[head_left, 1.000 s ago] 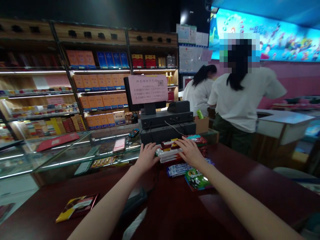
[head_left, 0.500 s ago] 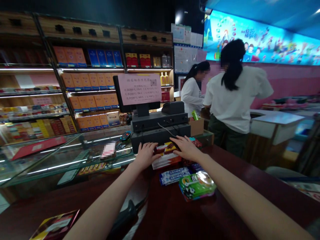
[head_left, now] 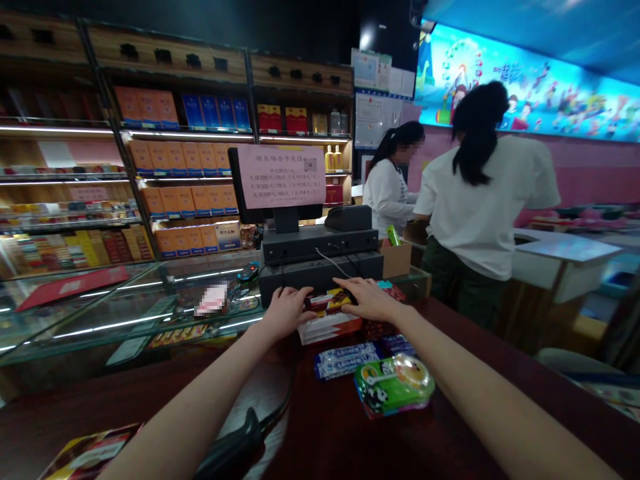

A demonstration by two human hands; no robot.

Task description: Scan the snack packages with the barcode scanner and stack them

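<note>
Dark red worktop [head_left: 330,427], bearing a stack of boxes [head_left: 330,328], blue packets [head_left: 346,360], a green packet [head_left: 394,385], a black handheld device [head_left: 235,445] and a brown-and-yellow packet [head_left: 93,455].

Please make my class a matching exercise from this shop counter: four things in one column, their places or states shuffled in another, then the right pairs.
1. Pink sign
2. Green packet
3. Cardboard box
4. Stack of packets

A. Between left hand and right hand
B. Has a green item sticking out
C. On the monitor
D. Beside blue packets

Pairs: 1-C, 2-D, 3-B, 4-A
</note>
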